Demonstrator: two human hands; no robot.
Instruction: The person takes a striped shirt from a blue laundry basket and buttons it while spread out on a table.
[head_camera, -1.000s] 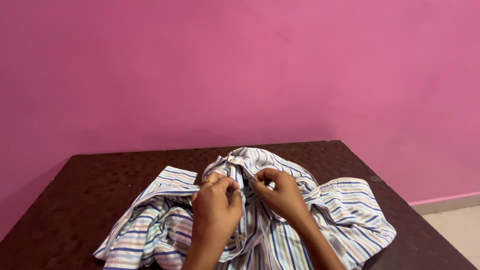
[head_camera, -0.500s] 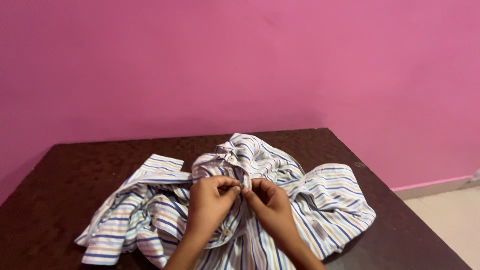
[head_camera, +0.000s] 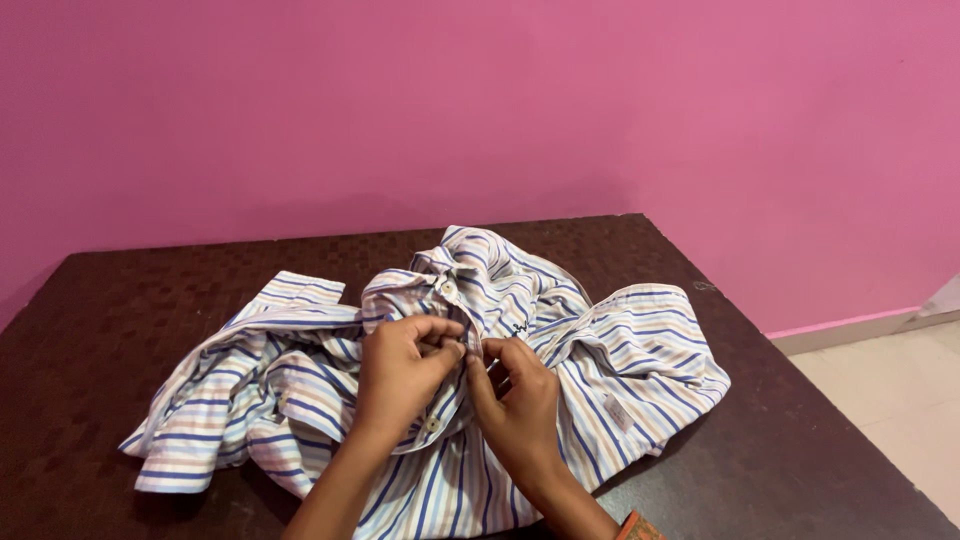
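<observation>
Pinching the front placket of a striped shirt (head_camera: 600, 350) between thumb and fingertips, the left hand (head_camera: 400, 375) and right hand (head_camera: 515, 395) meet just below the collar (head_camera: 450, 275) — fingers pressed together on the cloth at a button. Crumpled, the shirt lies across the middle of the dark brown table (head_camera: 100, 300), sleeves spread toward its left and right edges — a pink wall (head_camera: 480, 110) stands behind

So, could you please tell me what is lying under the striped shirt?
The striped shirt lies crumpled on a dark brown table, bare around it. Both hands, left hand and right hand, rest on top, pinching the front. Anything beneath the cloth is covered.
</observation>
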